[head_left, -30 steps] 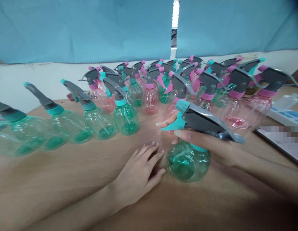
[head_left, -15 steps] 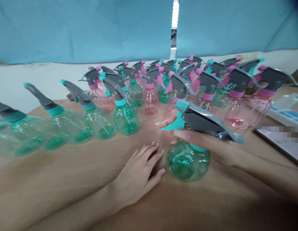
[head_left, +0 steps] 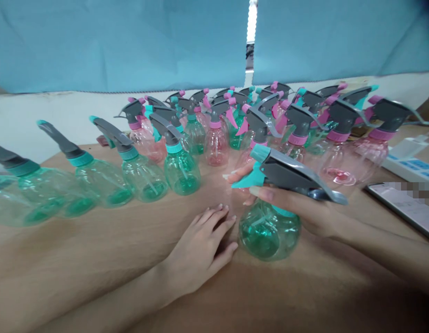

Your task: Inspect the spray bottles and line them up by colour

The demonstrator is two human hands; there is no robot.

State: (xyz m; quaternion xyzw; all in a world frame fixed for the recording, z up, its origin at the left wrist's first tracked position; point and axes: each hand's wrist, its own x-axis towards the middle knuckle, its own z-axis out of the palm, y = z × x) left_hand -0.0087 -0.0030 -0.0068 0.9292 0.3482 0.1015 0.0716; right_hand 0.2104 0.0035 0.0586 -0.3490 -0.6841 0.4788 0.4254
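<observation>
My right hand (head_left: 297, 201) is wrapped round the neck of a green spray bottle (head_left: 270, 236), just below its grey head and turquoise trigger. The thumb lies across the near side, and other fingertips show beyond the trigger. The bottle's nozzle points up to the left. My left hand (head_left: 204, 249) lies on the wooden table (head_left: 131, 259) with its fingers spread a little, holding nothing, just left of that bottle. Closest beyond it stands another green spray bottle (head_left: 182, 171), at the right end of a row of green ones.
Several spray bottles with pink collars, such as this pink bottle (head_left: 217, 145), crowd the back of the table among green ones. At the right lie a phone (head_left: 405, 208) and a white power strip (head_left: 412, 164). A blue curtain (head_left: 131, 46) hangs behind.
The held bottle and my right hand have shifted very slightly left. My left hand stays in the same place on the table.
</observation>
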